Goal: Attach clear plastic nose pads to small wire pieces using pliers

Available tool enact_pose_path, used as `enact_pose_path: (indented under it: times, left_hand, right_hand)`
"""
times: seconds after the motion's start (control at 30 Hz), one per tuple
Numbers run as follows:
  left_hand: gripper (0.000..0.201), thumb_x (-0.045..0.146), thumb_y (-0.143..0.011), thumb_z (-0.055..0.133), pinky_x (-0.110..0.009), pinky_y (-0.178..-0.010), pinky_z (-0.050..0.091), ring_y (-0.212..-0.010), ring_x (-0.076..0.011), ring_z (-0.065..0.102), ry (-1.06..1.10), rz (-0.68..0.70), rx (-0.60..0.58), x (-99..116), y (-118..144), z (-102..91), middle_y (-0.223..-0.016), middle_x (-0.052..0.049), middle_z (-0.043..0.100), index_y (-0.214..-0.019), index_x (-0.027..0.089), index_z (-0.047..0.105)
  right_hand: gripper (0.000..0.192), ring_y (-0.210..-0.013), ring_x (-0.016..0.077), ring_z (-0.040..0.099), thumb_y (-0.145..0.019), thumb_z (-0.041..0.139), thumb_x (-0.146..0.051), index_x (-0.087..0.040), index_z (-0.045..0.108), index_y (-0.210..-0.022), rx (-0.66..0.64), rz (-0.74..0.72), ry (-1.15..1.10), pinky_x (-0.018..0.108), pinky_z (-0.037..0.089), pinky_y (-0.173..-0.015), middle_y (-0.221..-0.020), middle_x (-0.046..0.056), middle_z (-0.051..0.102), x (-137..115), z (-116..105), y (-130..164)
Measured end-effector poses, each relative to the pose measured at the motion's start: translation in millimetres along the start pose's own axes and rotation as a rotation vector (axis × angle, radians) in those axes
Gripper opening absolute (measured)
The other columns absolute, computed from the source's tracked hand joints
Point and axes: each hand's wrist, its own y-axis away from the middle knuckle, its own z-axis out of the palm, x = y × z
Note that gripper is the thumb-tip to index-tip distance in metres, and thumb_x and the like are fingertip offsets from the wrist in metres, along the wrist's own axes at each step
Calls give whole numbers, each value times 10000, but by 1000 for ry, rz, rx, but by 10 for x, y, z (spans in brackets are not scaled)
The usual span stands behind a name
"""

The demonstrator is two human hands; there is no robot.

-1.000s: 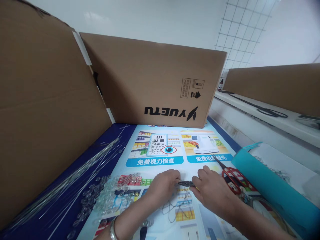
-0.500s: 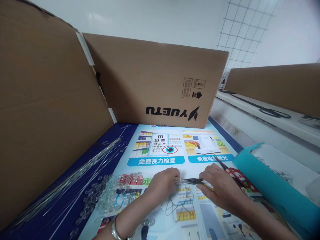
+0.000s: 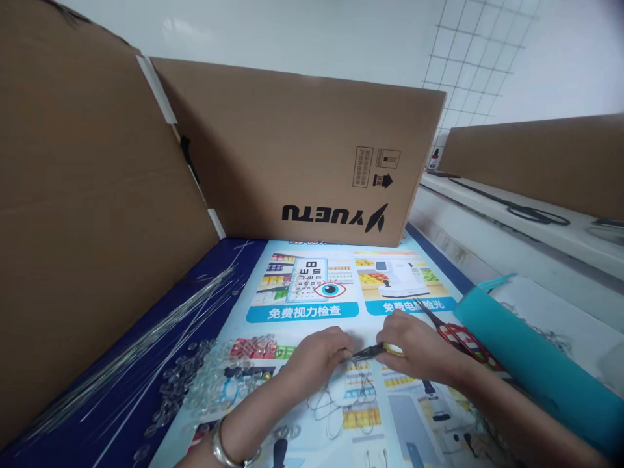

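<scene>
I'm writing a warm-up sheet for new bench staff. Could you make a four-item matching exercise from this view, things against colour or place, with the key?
1. Pliers
2. Scissors
3. Beads
4. Bracelet

A. Silver-coloured band
B. Held in the right hand
C. Red-handled
D. Clear, loosely scattered

Pairs: 1-B, 2-C, 3-D, 4-A

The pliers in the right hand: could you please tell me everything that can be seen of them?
The pliers have a slim, dark, metallic-looking nose; some yellow handle shows, the rest hidden by the right hand holding them. Held above the printed sheet, they point toward the left hand, tips close to its fingertips. What the tips pinch, if anything, is too small to tell.
</scene>
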Motion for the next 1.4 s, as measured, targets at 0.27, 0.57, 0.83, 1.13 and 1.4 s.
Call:
enact_pose_path:
  times: [0.27, 0.57, 0.83, 1.13, 1.4]
  left_hand:
    - [143, 148, -851, 468, -223, -681, 385, -761, -132, 534, 3, 27, -3, -22, 9, 13, -789, 19, 585, -792, 204, 585]
    - [140, 147, -853, 476, -212, -688, 386, -782, -128, 541, -8, 26, -20, -21, 4, 14, -804, 24, 594, -791, 204, 587]
    - [143, 129, -847, 467, -208, -690, 386, -778, -128, 545, -12, 31, -23, -9, 12, 7, -812, 26, 596, -793, 204, 576]
    - [141, 123, -837, 473, -210, -687, 388, -776, -129, 548, -55, 29, -39, -13, -1, 11, -811, 27, 599, -791, 205, 579]
    - [158, 119, -835, 460, -211, -678, 389, -772, -130, 548, -63, 21, -43, 15, 4, 6, -814, 25, 604, -803, 211, 584]
  right_hand:
    - [225, -799, 197, 481, -811, 527, -396, -199, 633, -837, 7, -48, 3, 309, 331, -717, -781, 44, 578, 30, 79, -45]
    - [196, -791, 186, 493, -813, 530, -364, -205, 638, -854, 5, -37, -61, 293, 344, -725, -776, 39, 589, 40, 151, -22]
    - [195, -787, 182, 488, -810, 528, -364, -211, 640, -854, -12, -19, -82, 275, 344, -688, -769, 36, 591, 62, 194, -31]
    - [208, -793, 184, 490, -827, 506, -365, -209, 641, -853, -17, -23, -62, 280, 345, -697, -770, 37, 594, 36, 174, -29]
    - [228, -799, 186, 495, -838, 490, -366, -208, 650, -880, -22, -30, -73, 287, 358, -722, -766, 40, 592, 56, 176, -49]
